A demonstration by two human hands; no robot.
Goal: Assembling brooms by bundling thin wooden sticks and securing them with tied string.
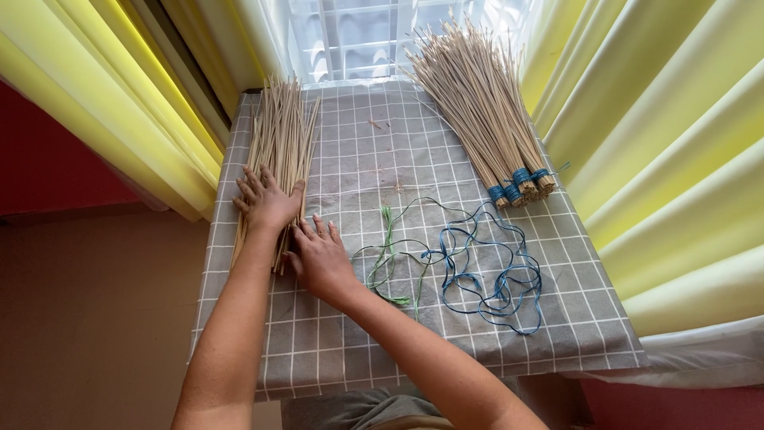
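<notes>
Hands (pixel 294 231) covering loose sticks (pixel 278 135), fingertips hidden

I see both bare forearms reaching forward from the bottom edge and angling towards each other. My left hand (pixel 268 201) lies palm down, fingers spread and pointing away from me, wrist straight. My right hand (pixel 321 256) sits just beside it and a little nearer to me, palm down too, fingers loosely fanned and angled leftward.

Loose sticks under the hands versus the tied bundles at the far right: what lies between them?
Head view: bare grey checked cloth separates the loose sticks from the tied bundles; the cords lie nearer the person.
</notes>
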